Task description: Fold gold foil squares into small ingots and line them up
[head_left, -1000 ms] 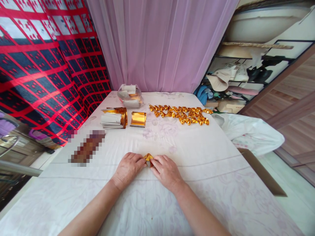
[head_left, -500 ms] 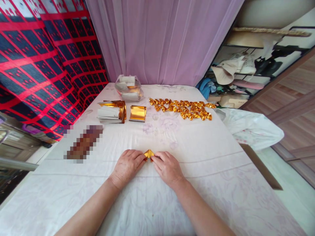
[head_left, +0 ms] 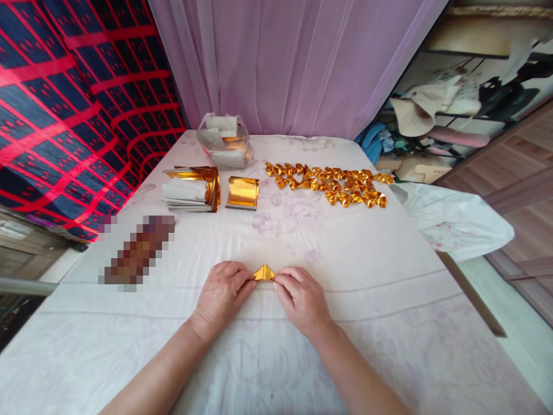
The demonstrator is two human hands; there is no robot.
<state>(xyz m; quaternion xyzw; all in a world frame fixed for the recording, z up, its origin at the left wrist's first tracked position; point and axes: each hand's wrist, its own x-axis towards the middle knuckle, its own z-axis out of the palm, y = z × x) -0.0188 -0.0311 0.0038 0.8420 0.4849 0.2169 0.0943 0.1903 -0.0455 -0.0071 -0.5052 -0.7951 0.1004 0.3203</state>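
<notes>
Your left hand [head_left: 222,295] and right hand [head_left: 302,298] pinch the small gold foil triangle [head_left: 264,272] between their fingertips, flat on the near tablecloth [head_left: 345,253], apex pointing far, equally near both

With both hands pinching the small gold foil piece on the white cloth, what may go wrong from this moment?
1. The small folded gold foil piece is held only at its two ends by the left hand and right hand; a hard pull might tear or crease it.
2. The white flowered tablecloth looks soft, so a pressed fold may come out uneven.
3. A wide forearm sweep might disturb the loose row of folded gold foil shapes behind.
</notes>
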